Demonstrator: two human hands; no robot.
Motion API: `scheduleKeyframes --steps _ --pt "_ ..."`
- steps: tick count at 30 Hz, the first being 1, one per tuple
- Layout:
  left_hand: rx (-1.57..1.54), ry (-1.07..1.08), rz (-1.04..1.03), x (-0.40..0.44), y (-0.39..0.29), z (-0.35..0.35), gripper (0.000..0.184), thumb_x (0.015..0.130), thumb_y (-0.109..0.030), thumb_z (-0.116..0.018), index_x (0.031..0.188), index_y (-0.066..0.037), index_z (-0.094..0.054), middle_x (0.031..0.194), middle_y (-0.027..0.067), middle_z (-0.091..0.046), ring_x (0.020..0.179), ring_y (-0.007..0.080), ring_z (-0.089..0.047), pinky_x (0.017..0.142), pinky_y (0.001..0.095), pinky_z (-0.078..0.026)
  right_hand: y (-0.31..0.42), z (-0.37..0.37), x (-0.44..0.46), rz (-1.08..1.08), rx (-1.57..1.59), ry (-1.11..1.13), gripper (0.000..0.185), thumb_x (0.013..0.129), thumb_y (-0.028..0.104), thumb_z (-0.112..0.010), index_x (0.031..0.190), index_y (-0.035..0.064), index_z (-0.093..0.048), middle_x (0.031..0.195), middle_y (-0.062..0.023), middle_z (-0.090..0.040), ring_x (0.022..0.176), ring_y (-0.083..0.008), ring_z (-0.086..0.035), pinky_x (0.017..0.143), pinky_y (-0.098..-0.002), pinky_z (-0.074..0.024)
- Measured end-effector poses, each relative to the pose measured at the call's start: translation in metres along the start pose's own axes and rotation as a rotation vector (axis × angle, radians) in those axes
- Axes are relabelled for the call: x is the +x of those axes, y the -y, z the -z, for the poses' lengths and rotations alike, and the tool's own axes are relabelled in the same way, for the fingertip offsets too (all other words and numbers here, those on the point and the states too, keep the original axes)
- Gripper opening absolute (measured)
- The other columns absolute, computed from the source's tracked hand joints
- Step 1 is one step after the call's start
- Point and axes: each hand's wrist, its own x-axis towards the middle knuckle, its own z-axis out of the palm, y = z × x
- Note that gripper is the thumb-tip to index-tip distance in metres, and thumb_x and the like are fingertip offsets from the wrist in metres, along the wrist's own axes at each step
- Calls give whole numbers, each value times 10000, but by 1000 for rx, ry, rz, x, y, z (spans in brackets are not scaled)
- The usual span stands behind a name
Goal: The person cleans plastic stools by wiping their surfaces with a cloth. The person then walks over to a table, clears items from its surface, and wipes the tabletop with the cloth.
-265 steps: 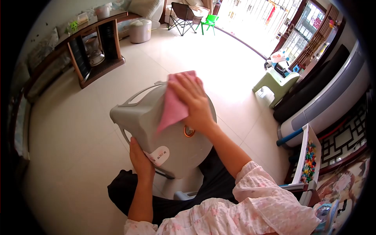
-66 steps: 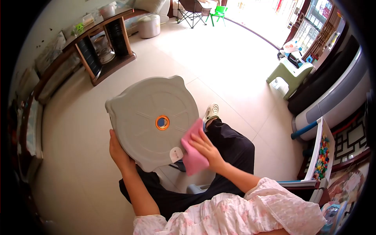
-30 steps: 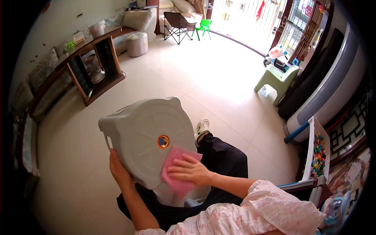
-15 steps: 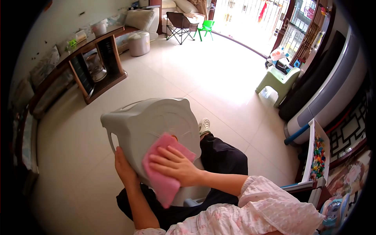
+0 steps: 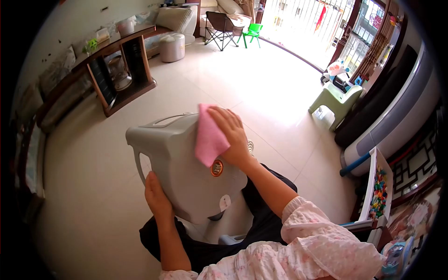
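A grey moulded plastic thing (image 5: 179, 182) is tilted up in front of my legs. It has a loop-shaped opening at its left, another along the top, a round orange emblem (image 5: 217, 168) and a white sticker (image 5: 225, 203); its exact kind I cannot tell. My left hand (image 5: 157, 196) grips its lower left edge, thumb up, the other fingers partly hidden. With my right hand (image 5: 233, 135) I hold a folded pink cloth (image 5: 211, 137) against the upper right of the grey surface, fingers bent over the far edge.
Beneath, a grey-blue plastic part (image 5: 231, 239) shows between my legs. A tray of colourful small pieces (image 5: 379, 191) stands at right, near a light green chair (image 5: 336, 105). A wooden cabinet (image 5: 151, 86), a round stool (image 5: 172, 49) and a folding chair (image 5: 219, 30) are farther off.
My right hand has moved the pink cloth up and right across the grey surface, uncovering the emblem and sticker. My left hand keeps its grip; the view has shifted slightly.
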Motion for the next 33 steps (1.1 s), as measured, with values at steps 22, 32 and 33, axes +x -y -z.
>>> scheduleKeyframes --steps 22,32,33 --pt "75 188 -23 -17 1 -4 416 1009 -340 -360 967 22 -560 902 53 -582 836 112 -514 766 258 -420 21 41 74 179 400 779 481 850 228 -551 1323 162 -496 1317 -80 -511 1207 -239 -468 1039 -363 -326" --pt "170 275 -144 -28 6 -7 357 1020 -269 -363 839 -3 -519 750 -17 -483 730 75 -423 671 228 -372 14 -11 113 -86 665 1251 417 949 307 -423 1331 142 -456 1251 -65 -503 1083 -161 -475 940 -277 -374" --pt "170 276 -144 -29 6 -10 357 1020 -269 -363 839 -3 -519 750 -17 -483 730 75 -423 671 228 -372 16 -19 116 34 636 1231 457 942 280 -433 1375 136 -416 1304 -86 -466 1096 -190 -474 957 -291 -371"
